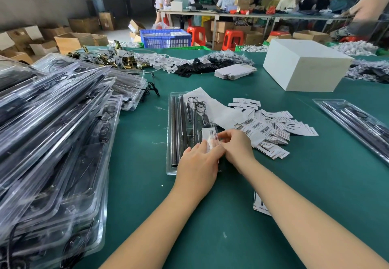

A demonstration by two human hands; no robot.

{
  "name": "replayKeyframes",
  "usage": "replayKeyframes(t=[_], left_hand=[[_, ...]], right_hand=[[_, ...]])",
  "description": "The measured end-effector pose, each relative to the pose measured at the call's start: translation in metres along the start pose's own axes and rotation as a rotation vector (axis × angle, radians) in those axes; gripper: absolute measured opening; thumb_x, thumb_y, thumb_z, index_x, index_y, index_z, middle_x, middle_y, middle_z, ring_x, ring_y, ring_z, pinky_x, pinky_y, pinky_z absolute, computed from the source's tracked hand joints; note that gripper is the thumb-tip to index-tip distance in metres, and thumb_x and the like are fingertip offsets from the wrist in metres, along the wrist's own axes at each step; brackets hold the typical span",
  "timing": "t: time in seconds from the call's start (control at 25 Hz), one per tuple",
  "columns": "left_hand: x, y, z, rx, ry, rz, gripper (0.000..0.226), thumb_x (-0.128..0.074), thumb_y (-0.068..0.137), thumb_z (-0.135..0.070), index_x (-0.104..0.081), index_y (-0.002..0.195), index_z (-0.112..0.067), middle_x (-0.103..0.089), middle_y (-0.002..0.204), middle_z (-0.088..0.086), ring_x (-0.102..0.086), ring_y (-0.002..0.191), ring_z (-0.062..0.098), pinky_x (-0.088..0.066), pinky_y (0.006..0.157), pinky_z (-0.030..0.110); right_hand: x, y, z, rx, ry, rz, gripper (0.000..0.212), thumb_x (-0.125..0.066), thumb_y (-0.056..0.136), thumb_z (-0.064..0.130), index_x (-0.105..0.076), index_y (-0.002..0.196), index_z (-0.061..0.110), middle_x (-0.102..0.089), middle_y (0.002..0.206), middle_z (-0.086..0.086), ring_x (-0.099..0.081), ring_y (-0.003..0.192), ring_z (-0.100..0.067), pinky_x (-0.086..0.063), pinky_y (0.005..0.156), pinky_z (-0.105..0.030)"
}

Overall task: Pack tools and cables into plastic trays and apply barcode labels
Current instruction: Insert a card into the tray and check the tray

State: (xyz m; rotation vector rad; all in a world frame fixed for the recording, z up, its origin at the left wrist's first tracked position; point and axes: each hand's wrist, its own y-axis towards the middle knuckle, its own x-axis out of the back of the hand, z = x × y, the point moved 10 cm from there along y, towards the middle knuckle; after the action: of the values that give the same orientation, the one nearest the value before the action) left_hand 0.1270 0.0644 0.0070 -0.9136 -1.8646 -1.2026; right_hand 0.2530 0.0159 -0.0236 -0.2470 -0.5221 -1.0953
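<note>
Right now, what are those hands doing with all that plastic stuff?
A person is sticking a white label onto a clear tray of black tools and cable. Both the left hand and right hand hold the label. More barcode labels lie beside it, and tray stacks sit at the left.

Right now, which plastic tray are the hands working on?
The tray in the middle, directly ahead. Both hands rest on it; the stacked trays and the far-right tray lie untouched.
</note>
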Motion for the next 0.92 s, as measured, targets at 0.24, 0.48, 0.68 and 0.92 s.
replayKeyframes(t=[0.24,0.48,0.68,0.92], left_hand=[[0.003,-0.001,-0.001,-0.003,-0.008,-0.021,0.021,-0.044,0.087,-0.007,-0.06,0.099,-0.015,-0.055,0.091,0.006,-0.051,0.082,0.028,-0.043,0.074,0.039],[0.006,-0.001,-0.002,-0.028,-0.038,-0.051,0.019,-0.049,0.084,-0.004,-0.061,0.097,-0.012,-0.058,0.093,0.008,-0.048,0.075,0.029,-0.042,0.065,0.036],[0.002,-0.001,0.003,0.001,-0.04,-0.034,0.019,-0.046,0.086,-0.007,-0.059,0.098,-0.014,-0.056,0.094,0.005,-0.041,0.075,0.024,-0.042,0.071,0.037],[-0.001,-0.002,0.002,-0.011,-0.013,0.005,0.047,-0.041,0.084,-0.005,-0.054,0.126,-0.024,-0.055,0.113,0.005,-0.052,0.094,0.027,-0.041,0.086,0.037]], right_hand=[[-0.014,-0.005,0.009,0.183,-0.125,0.085,0.029,-0.063,0.089,0.016,-0.068,0.115,0.028,-0.051,0.092,-0.005,-0.044,0.081,-0.015,-0.031,0.064,-0.011],[-0.023,-0.008,0.014,0.242,-0.139,0.165,0.028,-0.066,0.088,0.01,-0.057,0.114,0.007,-0.057,0.108,-0.005,-0.056,0.085,-0.004,-0.043,0.07,-0.014],[-0.024,-0.008,0.023,0.395,-0.278,0.2,0.035,-0.069,0.089,0.026,-0.049,0.113,0.01,-0.055,0.081,0.003,-0.05,0.053,0.003,-0.04,0.047,-0.011],[-0.02,-0.006,0.024,0.292,-0.276,0.208,0.016,-0.057,0.091,0.001,-0.045,0.092,0.011,-0.045,0.086,-0.005,-0.055,0.059,-0.008,-0.04,0.048,-0.008]])
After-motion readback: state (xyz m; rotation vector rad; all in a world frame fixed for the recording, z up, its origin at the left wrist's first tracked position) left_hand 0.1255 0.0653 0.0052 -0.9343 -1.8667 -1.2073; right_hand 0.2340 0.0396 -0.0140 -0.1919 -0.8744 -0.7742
